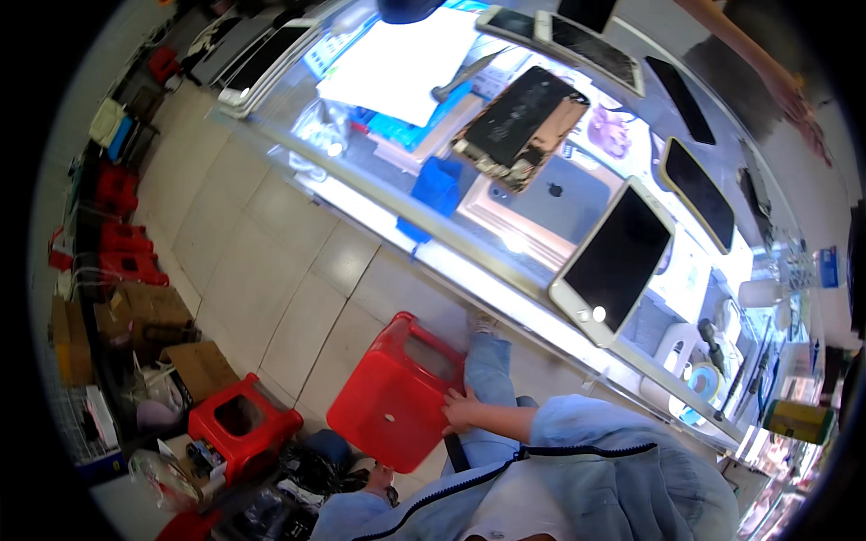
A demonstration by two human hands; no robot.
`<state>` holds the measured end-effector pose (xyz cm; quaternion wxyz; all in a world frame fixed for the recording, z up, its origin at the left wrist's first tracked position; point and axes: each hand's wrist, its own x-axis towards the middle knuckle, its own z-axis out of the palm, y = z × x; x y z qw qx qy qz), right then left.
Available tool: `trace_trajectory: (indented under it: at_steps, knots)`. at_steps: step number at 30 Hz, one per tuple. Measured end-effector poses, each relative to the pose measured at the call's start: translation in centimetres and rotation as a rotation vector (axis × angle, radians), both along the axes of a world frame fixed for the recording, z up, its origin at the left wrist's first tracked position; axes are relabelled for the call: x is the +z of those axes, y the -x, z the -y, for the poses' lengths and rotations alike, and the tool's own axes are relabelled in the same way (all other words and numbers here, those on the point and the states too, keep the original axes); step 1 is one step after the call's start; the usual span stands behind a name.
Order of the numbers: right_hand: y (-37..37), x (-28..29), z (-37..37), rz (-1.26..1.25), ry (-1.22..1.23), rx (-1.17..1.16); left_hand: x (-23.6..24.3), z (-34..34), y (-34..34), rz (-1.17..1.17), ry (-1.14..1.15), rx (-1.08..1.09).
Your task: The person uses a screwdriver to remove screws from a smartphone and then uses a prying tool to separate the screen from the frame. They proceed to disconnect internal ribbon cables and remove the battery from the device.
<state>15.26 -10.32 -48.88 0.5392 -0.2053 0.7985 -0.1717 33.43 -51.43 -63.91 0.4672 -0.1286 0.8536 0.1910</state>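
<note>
Red stool [383,379], one: beside the leg, below the tabletop [361,187]. Right hand [460,411]: gripping its edge. Left hand [380,480]: at the lower corner, grip unclear. Advisable: even hold, both sides.

Brilliant white up top: I've got the case [492,261] blazing, light strongest along its near edge, and the sheet [397,68] at upper centre burnt nearly blank. There's a hot spot on the phone [622,257], right of centre. Soft sheen on the floor [244,225], centre left; the stool [379,406], lower centre, reads clear. Lower left, the boxes [149,311] sit dimmer. Straight lines bow near my rim, corners black, far right soft.
</note>
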Motion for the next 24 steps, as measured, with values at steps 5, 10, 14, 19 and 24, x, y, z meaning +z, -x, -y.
trace_trajectory:
  at_steps: [5, 10, 14, 19, 24]
  knots:
    - [1.6, 8.0, -6.0, -0.239, 0.180, -0.313, -3.3, 4.6, 10.3, 0.067, 0.570, -0.473]
    - [3.8, 21.4, -11.8, -0.334, 0.566, -0.588, 5.7, -11.6, 24.2, -0.232, 0.155, 0.135]
    - [4.1, 28.8, -15.9, -0.243, 0.898, -0.781, 10.8, -17.6, 25.2, 0.004, 0.260, -0.064]
    - [4.1, 34.5, -17.5, -0.421, 1.116, -0.823, 5.2, -18.3, 23.4, -0.094, 0.195, -0.427]
    - [3.9, 35.3, -20.2, -1.090, 0.488, -0.859, 5.2, -24.6, 27.4, -0.072, 0.081, -0.659]
